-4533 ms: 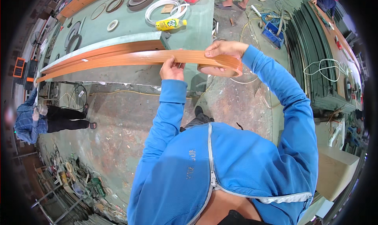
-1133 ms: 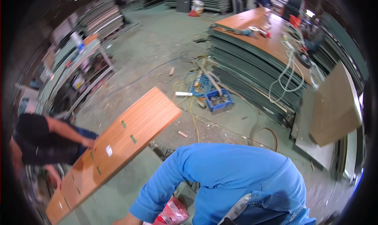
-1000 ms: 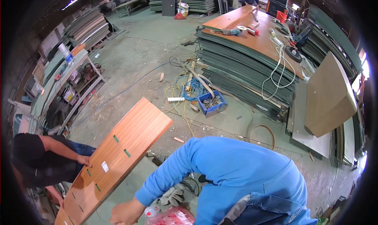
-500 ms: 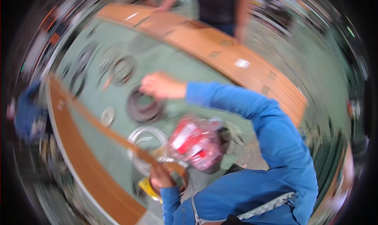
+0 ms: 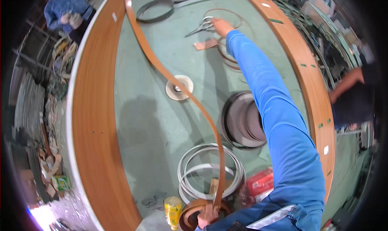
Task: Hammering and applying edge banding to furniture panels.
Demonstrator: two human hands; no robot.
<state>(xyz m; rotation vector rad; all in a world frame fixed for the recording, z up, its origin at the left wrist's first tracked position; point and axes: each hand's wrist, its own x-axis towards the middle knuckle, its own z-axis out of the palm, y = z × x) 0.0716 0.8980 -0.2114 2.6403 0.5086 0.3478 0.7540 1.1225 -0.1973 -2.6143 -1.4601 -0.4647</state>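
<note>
At the near edge, my left hand (image 5: 207, 215) is closed on a wood-brown edge banding strip (image 5: 218, 158), beside its coil (image 5: 190, 217). The strip runs in a long curve up the table to the far left. My right arm stretches far forward, and my right hand (image 5: 223, 28) has its fingers closed at the handles of a pair of scissors (image 5: 201, 28) lying on the table. A short tan piece (image 5: 205, 44) and a thin brown coil (image 5: 228, 55) lie near the scissors.
Wood-brown panels (image 5: 97, 126) (image 5: 309, 85) line both long sides. On the green table (image 5: 141, 138) lie a cream roll (image 5: 171, 90), a dark coil (image 5: 238, 122), white coils (image 5: 242, 172), a yellow bottle (image 5: 173, 211) and a red package (image 5: 260, 182). Other people stand at both sides.
My right hand has moved from above the dark coil to the scissors farther up the table. The view has turned, and my right arm now covers part of the red package.
</note>
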